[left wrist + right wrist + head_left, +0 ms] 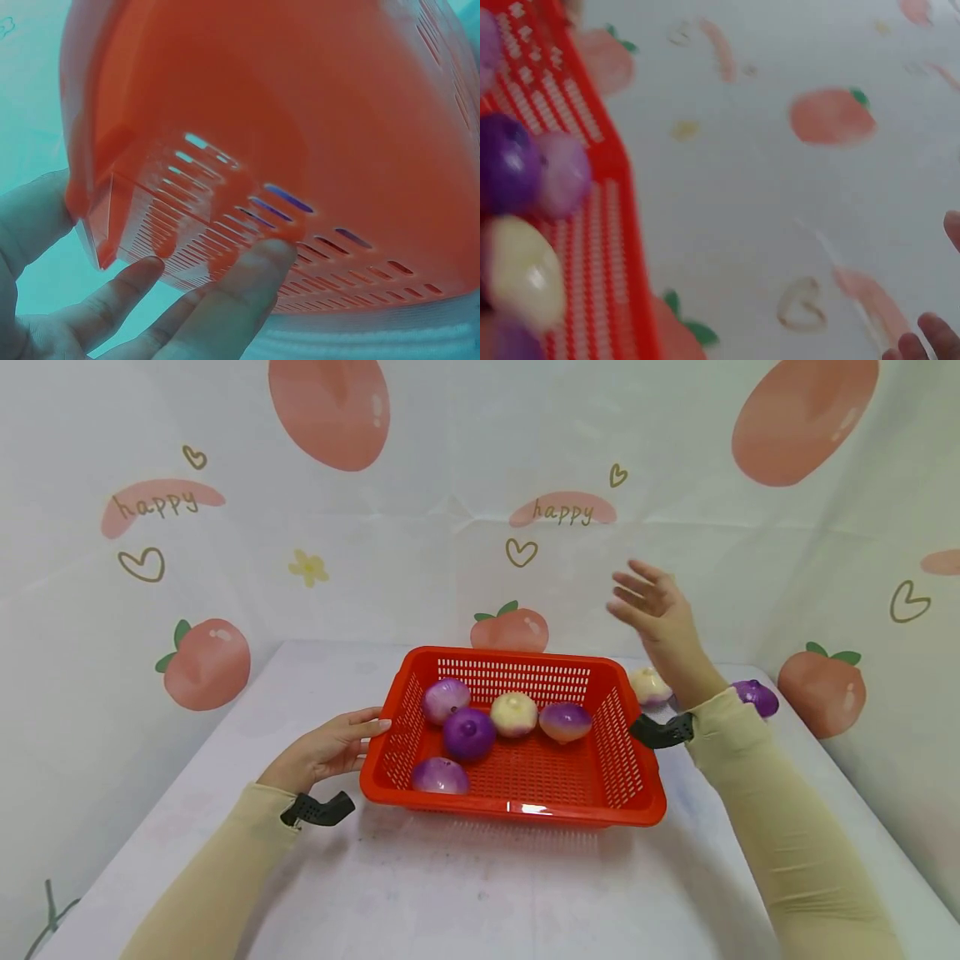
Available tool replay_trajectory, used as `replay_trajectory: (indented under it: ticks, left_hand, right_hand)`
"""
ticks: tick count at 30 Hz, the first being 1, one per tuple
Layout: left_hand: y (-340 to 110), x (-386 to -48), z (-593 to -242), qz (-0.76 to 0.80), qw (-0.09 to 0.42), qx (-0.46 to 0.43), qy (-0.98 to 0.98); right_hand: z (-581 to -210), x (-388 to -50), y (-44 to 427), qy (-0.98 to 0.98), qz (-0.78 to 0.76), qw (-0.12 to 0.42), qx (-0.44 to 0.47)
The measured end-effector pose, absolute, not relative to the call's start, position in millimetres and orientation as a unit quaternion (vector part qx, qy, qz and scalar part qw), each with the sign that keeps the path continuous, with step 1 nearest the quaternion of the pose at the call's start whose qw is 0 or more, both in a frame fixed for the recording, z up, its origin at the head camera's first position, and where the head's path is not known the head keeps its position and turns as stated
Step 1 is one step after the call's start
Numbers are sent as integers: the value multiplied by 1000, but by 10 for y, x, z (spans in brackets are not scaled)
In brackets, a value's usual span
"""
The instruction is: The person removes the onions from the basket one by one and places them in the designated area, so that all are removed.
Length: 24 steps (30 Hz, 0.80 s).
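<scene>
Left hand [326, 747]: the grip pinches the left rim of the red basket [517, 817], thumb on the rim, fingers against the slotted outer wall. With only this end held, lifting here would probably tilt the basket and send the five onions [468, 734] inside it rolling toward the right end; thumb slip on the smooth plastic could let the rim drop. Right hand [654, 610]: the grip is spread and empty, raised above and beyond the basket's right rear corner. Beneath it, outside the basket, lies a pale onion [648, 685]; a purple onion [759, 699], partly hidden by the right sleeve [780, 835], sits near the right edge of the desk [465, 902]. A careless drop of that forearm might knock either one, or catch the wrist's black mount [663, 732] on the rim. Pose: left forearm low, reaching inward; right forearm slanting up and inward, fingers parted and pointing leftward.
</scene>
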<state>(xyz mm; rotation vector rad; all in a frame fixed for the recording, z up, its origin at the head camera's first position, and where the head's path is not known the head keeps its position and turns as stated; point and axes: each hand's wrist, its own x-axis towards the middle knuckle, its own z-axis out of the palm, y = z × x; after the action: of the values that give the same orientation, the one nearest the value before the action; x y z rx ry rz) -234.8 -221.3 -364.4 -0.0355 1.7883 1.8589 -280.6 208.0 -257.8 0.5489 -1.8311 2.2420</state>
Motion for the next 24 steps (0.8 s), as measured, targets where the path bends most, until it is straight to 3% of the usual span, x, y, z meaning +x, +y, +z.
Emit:
replay_trajectory:
  ticks: [11, 17, 24]
  left_hand:
    - [-2215, -2340, -3621, 698, 279, -9, 660]
    - [-2212, -2342, -3623, 696, 280, -7, 661]
    - [-2204, -2356, -3635, 691, 281, -14, 665]
  right_hand:
    - [-2932, -2682, 1082, -731, 597, -101, 315]
    - [-3191, -2645, 800, -729, 539, -227, 356]
    - [-3307, -2627, 632, -750, 448, -314, 372]
